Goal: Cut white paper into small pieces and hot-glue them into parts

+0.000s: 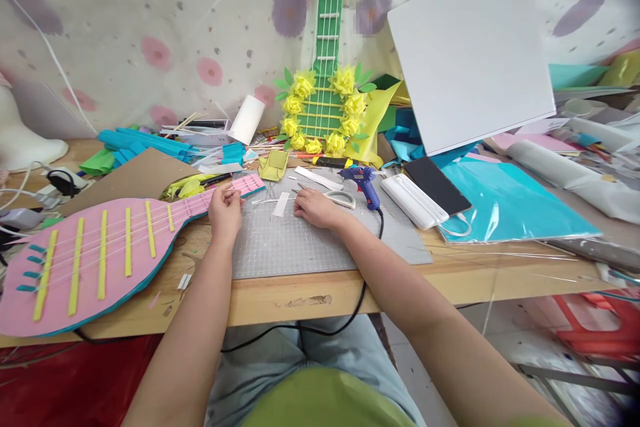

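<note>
From afar I judge neck-detailing: left hand (225, 213) pinched closed at the pink, teal-edged guitar (115, 247), right hand (316, 207) loosely curled over the grey gridded mat's (310, 255) far half, grips unclear. The next move needs a steady neck.

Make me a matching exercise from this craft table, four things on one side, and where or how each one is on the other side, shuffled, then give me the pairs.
Column 1
1. Pink instrument
2. Green instrument
3. Glue gun
4. Left hand

Column 2
A. Blue, on the gray mat, with a black cord
B. Fingers at a pink neck
C. Lying at the left, yellow strips across its body
D. Upright behind the mat, body edged with yellow flowers

Pairs: 1-C, 2-D, 3-A, 4-B
</note>
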### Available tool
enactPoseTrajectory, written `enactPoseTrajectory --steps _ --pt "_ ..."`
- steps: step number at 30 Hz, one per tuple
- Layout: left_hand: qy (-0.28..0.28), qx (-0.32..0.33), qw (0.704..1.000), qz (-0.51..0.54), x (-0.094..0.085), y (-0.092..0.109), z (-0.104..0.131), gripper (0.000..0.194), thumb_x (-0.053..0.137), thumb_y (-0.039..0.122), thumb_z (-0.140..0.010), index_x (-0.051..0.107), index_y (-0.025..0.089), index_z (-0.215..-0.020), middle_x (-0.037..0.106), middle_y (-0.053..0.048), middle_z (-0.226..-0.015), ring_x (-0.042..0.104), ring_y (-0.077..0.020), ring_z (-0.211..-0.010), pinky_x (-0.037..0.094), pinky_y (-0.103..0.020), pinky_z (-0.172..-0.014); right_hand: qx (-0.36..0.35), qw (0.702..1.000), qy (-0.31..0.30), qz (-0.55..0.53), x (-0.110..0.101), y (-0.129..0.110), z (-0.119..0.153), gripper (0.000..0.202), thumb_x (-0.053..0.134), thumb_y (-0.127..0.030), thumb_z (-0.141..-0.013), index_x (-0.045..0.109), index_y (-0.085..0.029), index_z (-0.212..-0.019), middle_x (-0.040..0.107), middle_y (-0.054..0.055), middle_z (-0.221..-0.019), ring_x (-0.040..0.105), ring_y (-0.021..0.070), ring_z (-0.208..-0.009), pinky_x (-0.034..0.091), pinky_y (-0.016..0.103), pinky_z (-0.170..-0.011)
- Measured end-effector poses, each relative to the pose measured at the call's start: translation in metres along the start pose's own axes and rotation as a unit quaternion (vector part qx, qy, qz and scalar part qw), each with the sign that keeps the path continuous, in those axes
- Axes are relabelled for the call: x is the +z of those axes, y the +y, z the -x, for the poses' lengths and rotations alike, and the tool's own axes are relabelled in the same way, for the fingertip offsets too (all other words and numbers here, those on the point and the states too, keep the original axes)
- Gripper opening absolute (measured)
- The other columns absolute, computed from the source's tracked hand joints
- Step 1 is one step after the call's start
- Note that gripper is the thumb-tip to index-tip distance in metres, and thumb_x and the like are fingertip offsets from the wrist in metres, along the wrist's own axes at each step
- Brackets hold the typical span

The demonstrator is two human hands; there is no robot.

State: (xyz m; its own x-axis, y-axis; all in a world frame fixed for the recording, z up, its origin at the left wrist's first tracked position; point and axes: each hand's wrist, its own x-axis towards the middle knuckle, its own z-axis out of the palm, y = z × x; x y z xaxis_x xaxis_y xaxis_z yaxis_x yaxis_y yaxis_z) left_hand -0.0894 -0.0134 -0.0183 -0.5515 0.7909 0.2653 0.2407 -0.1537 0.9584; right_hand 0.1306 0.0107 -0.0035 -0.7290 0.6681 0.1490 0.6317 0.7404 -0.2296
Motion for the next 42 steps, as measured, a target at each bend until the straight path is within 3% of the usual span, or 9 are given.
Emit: enactPoseTrajectory --steps 7,13,17,21,24,28,35,38,42 --pt "0.03 -0.002 0.997 -0.073 -0.004 -0.002 -0.002 0.021 0.038 0.028 -0.08 0.056 0.015 -0.08 0.055 0.0 -0.071 0.047 -0.0068 -0.043 0.039 -0.022 -0.046 0.002 0.999 0.003 -0.046 -0.009 0.001 0.008 0.01 0.057 -0.02 -0.078 0.058 -0.012 -0.084 0.057 0.008 -0.088 0.05 0.0159 -0.085 0.037 0.029 -0.075" --pt "0.027 0.058 0.98 -0.19 -0.004 0.01 0.007 0.017 0.042 0.028 -0.081 0.05 0.018 -0.069 0.049 0.002 -0.059 0.047 -0.0122 -0.056 0.037 -0.024 -0.059 -0.011 1.0 -0.008 0.005 -0.007 -0.004 0.003 0.007 0.057 -0.018 -0.077 0.061 -0.012 -0.08 0.057 0.009 -0.089 0.051 0.0183 -0.087 0.037 0.03 -0.077" --pt "-0.052 0.119 0.95 -0.284 0.007 0.023 0.016 0.023 0.049 0.034 -0.077 0.046 0.019 -0.06 0.048 -0.001 -0.061 0.048 -0.016 -0.065 0.038 -0.028 -0.065 -0.003 0.999 -0.022 0.041 -0.007 -0.009 0.003 0.012 0.053 -0.018 -0.079 0.062 -0.01 -0.082 0.058 0.013 -0.091 0.052 0.021 -0.089 0.038 0.033 -0.077" --pt "-0.159 0.183 0.901 -0.36 0.033 0.025 0.016 0.02 0.063 0.037 -0.066 0.054 0.02 -0.062 0.055 -0.007 -0.075 0.052 -0.0237 -0.082 0.039 -0.035 -0.077 0.0 0.999 -0.04 0.036 -0.015 -0.01 0.008 0.01 0.055 -0.016 -0.076 0.063 -0.013 -0.08 0.059 0.01 -0.089 0.054 0.0204 -0.086 0.039 0.03 -0.071" --pt "-0.185 0.162 0.888 -0.388 0.055 0.024 0.012 0.022 0.066 0.037 -0.062 0.056 0.018 -0.069 0.059 -0.011 -0.084 0.053 -0.0279 -0.092 0.039 -0.039 -0.081 -0.01 0.998 -0.058 0.027 -0.023 -0.012 0.013 0.011 0.056 -0.016 -0.073 0.065 -0.015 -0.08 0.061 0.008 -0.088 0.056 0.0189 -0.082 0.039 0.028 -0.066" --pt "-0.225 0.073 0.893 -0.383 0.075 0.022 0.003 0.029 0.068 0.032 -0.06 0.053 0.017 -0.08 0.062 -0.012 -0.084 0.057 -0.0265 -0.09 0.042 -0.037 -0.077 -0.01 0.996 -0.082 0.042 -0.028 -0.017 0.016 0.015 0.053 -0.012 -0.069 0.066 -0.015 -0.077 0.062 0.008 -0.084 0.056 0.0184 -0.073 0.037 0.029 -0.06" --pt "-0.217 0.025 0.881 -0.42 0.092 0.015 -0.016 0.039 0.078 0.016 -0.035 0.051 0.019 -0.063 0.065 -0.015 -0.077 0.062 -0.0307 -0.085 0.045 -0.039 -0.073 -0.006 0.998 -0.056 0.002 -0.023 -0.013 0.015 0.015 0.055 -0.013 -0.065 0.063 -0.016 -0.076 0.061 0.007 -0.084 0.055 0.0173 -0.074 0.037 0.027 -0.062" --pt "-0.258 -0.014 0.837 -0.483 0.095 0.023 -0.021 0.035 0.079 0.022 -0.037 0.053 0.019 -0.059 0.066 -0.015 -0.073 0.062 -0.0314 -0.083 0.046 -0.038 -0.07 -0.016 0.998 -0.054 -0.023 -0.023 -0.009 0.015 0.016 0.055 -0.014 -0.065 0.062 -0.015 -0.079 0.06 0.007 -0.086 0.054 0.0163 -0.077 0.038 0.025 -0.065" --pt "-0.313 -0.072 0.769 -0.553 0.094 0.042 -0.018 0.032 0.075 0.031 -0.048 0.06 0.016 -0.073 0.066 -0.016 -0.089 0.06 -0.03 -0.091 0.045 -0.035 -0.071 -0.041 0.994 -0.085 -0.047 -0.026 -0.008 0.016 0.017 0.054 -0.017 -0.067 0.061 -0.016 -0.082 0.059 0.006 -0.089 0.053 0.0153 -0.079 0.038 0.024 -0.067"
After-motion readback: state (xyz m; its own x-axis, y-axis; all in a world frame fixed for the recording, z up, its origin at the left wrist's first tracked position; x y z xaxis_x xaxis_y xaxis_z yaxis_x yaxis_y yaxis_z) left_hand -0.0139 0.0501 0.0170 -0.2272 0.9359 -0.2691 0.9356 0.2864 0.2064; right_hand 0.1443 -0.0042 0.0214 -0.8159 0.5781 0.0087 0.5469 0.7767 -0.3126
